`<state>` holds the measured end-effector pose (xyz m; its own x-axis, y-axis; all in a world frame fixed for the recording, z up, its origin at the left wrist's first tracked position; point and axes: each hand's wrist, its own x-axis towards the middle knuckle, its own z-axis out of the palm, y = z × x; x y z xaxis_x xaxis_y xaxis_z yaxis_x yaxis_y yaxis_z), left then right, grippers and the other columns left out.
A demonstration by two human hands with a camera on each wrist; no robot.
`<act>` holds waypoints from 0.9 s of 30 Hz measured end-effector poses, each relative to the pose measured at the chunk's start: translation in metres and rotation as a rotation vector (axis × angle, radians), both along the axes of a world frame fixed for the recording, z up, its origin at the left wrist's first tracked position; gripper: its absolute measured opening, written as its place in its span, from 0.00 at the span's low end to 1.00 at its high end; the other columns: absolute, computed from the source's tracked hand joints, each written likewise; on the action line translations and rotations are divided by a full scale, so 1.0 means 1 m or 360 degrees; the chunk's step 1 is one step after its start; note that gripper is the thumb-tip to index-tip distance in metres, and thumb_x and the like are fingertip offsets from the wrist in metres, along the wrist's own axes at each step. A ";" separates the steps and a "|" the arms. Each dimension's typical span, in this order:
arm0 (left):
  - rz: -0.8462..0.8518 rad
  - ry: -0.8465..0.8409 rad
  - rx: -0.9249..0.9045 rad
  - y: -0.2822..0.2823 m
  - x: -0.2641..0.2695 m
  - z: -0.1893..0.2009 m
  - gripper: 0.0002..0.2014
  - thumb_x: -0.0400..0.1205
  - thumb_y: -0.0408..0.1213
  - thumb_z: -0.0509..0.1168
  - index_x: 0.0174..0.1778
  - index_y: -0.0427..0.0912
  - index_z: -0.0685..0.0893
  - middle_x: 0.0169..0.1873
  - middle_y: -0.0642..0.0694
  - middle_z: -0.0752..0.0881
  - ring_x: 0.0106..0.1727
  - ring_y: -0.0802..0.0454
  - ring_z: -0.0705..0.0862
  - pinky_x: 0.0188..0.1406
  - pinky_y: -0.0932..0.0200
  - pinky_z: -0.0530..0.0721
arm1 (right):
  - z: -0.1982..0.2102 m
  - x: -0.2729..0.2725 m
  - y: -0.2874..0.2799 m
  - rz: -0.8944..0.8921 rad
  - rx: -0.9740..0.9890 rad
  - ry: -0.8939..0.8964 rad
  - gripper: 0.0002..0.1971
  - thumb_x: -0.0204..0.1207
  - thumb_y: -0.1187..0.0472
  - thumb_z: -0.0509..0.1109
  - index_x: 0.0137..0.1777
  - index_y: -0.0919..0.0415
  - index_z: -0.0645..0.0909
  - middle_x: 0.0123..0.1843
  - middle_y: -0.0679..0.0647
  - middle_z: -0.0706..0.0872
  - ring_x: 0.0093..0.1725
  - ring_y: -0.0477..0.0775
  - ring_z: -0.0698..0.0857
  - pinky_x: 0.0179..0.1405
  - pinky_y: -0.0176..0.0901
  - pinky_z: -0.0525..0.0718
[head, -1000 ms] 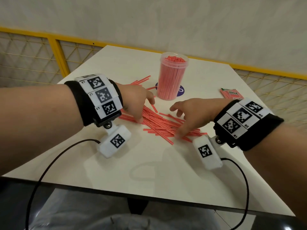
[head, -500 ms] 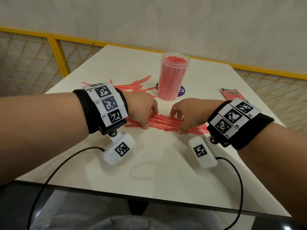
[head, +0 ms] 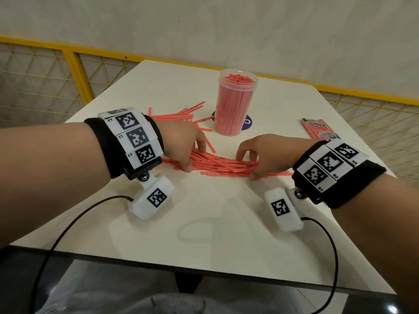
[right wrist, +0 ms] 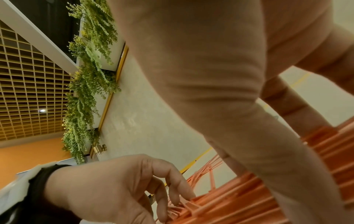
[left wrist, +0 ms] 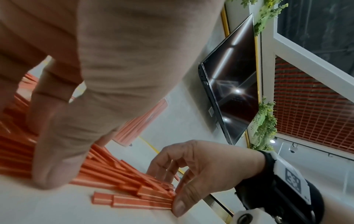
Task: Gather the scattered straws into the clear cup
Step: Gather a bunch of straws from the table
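**Two hands on a pile of red straws**

A heap of red straws point(head: 217, 164) lies in the middle of the white table point(head: 204, 223). The left hand point(head: 181, 143) is at the left end of the heap. Its fingers are bent down over the straws and its thumb point(left wrist: 57, 151) presses the table at the near side. The right hand point(head: 265, 152) is at the right end, with bent fingers on top of the heap and its thumb point(left wrist: 182, 201) against the straw ends. Both hands cup the heap between them — I cannot tell if any straw is really gripped.

More loose straws point(head: 176, 115) lie behind the left hand, nearer the far left corner. The clear cup point(head: 235, 103) stands upright near the far edge, just behind the heap and apart from both hands. It is already packed with red straws. It stands on a purple round sticker point(head: 246, 124).

A straw packet point(head: 319, 130) lies flat near the right edge — well away from the cup.
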<state>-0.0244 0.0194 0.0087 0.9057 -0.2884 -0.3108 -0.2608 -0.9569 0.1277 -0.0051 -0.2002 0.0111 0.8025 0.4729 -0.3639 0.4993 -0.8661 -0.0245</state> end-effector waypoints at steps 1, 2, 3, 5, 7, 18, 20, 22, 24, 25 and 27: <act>-0.0008 -0.0018 -0.0023 -0.002 0.000 -0.001 0.28 0.70 0.43 0.80 0.65 0.52 0.81 0.53 0.52 0.83 0.54 0.51 0.82 0.54 0.56 0.80 | 0.000 -0.001 0.001 0.0006 0.0007 0.0001 0.26 0.66 0.53 0.80 0.64 0.44 0.78 0.53 0.49 0.85 0.49 0.50 0.82 0.52 0.48 0.82; -0.0021 -0.0037 -0.0041 -0.003 0.001 -0.003 0.26 0.70 0.42 0.80 0.64 0.52 0.82 0.52 0.53 0.83 0.52 0.52 0.81 0.51 0.57 0.79 | 0.000 -0.002 0.002 0.0013 0.0014 0.0000 0.25 0.66 0.54 0.80 0.63 0.44 0.79 0.51 0.49 0.85 0.49 0.50 0.82 0.53 0.49 0.83; -0.0033 -0.0055 -0.0057 -0.005 0.001 -0.004 0.25 0.70 0.42 0.80 0.63 0.52 0.83 0.51 0.53 0.83 0.51 0.52 0.81 0.48 0.58 0.77 | 0.000 -0.002 0.003 0.0021 0.0029 0.0000 0.24 0.66 0.55 0.80 0.62 0.45 0.79 0.50 0.49 0.86 0.48 0.50 0.82 0.52 0.49 0.83; -0.0054 -0.0077 -0.0107 -0.009 0.002 -0.007 0.22 0.71 0.42 0.79 0.61 0.54 0.85 0.51 0.53 0.84 0.50 0.54 0.81 0.41 0.60 0.74 | -0.001 -0.003 0.004 0.0035 0.0090 -0.0002 0.22 0.66 0.56 0.80 0.60 0.45 0.81 0.46 0.47 0.86 0.44 0.47 0.82 0.47 0.47 0.82; -0.0080 -0.0084 -0.0182 -0.011 0.001 -0.008 0.21 0.71 0.42 0.79 0.59 0.54 0.85 0.51 0.53 0.85 0.47 0.56 0.81 0.37 0.64 0.74 | -0.002 -0.005 0.006 0.0053 0.0146 -0.0019 0.20 0.67 0.56 0.80 0.58 0.45 0.82 0.43 0.46 0.86 0.40 0.43 0.80 0.41 0.43 0.77; 0.0065 -0.0137 -0.0059 0.012 0.008 -0.003 0.18 0.75 0.36 0.75 0.60 0.53 0.83 0.50 0.56 0.79 0.50 0.54 0.78 0.48 0.60 0.73 | 0.009 -0.015 0.012 0.0054 0.0280 0.0160 0.38 0.66 0.57 0.76 0.73 0.35 0.65 0.63 0.42 0.74 0.60 0.50 0.78 0.52 0.43 0.78; 0.0068 -0.0154 -0.0037 0.012 0.008 -0.006 0.16 0.75 0.37 0.75 0.58 0.52 0.84 0.46 0.58 0.79 0.50 0.54 0.79 0.48 0.61 0.74 | 0.008 -0.018 0.020 0.0155 0.0341 0.0166 0.32 0.66 0.54 0.77 0.69 0.34 0.70 0.61 0.44 0.79 0.60 0.50 0.79 0.56 0.47 0.80; 0.0069 -0.0164 -0.0057 0.012 0.008 -0.008 0.15 0.75 0.37 0.75 0.57 0.50 0.85 0.42 0.60 0.81 0.48 0.56 0.80 0.46 0.61 0.75 | 0.004 -0.019 0.027 0.0246 0.0333 0.0108 0.28 0.67 0.55 0.78 0.66 0.37 0.76 0.55 0.41 0.79 0.55 0.47 0.79 0.50 0.42 0.77; 0.0071 -0.0149 -0.0107 0.013 0.009 -0.007 0.15 0.75 0.35 0.76 0.56 0.50 0.85 0.43 0.59 0.84 0.44 0.59 0.81 0.41 0.63 0.76 | 0.001 -0.019 0.032 0.0300 0.0306 0.0022 0.23 0.67 0.57 0.78 0.63 0.41 0.81 0.51 0.38 0.78 0.52 0.44 0.78 0.44 0.36 0.72; 0.0068 -0.0140 -0.0124 0.014 0.009 -0.007 0.14 0.75 0.35 0.76 0.55 0.50 0.85 0.42 0.59 0.85 0.42 0.62 0.81 0.39 0.65 0.75 | 0.000 -0.017 0.033 0.0309 0.0301 -0.0017 0.21 0.67 0.58 0.78 0.60 0.43 0.83 0.50 0.37 0.79 0.52 0.43 0.79 0.42 0.34 0.71; 0.0059 -0.0125 -0.0135 0.017 0.008 -0.006 0.14 0.75 0.35 0.75 0.54 0.51 0.85 0.42 0.58 0.86 0.41 0.62 0.81 0.38 0.65 0.76 | -0.001 -0.015 0.032 0.0312 0.0296 -0.0072 0.18 0.67 0.58 0.79 0.56 0.44 0.85 0.47 0.36 0.80 0.50 0.42 0.79 0.38 0.30 0.70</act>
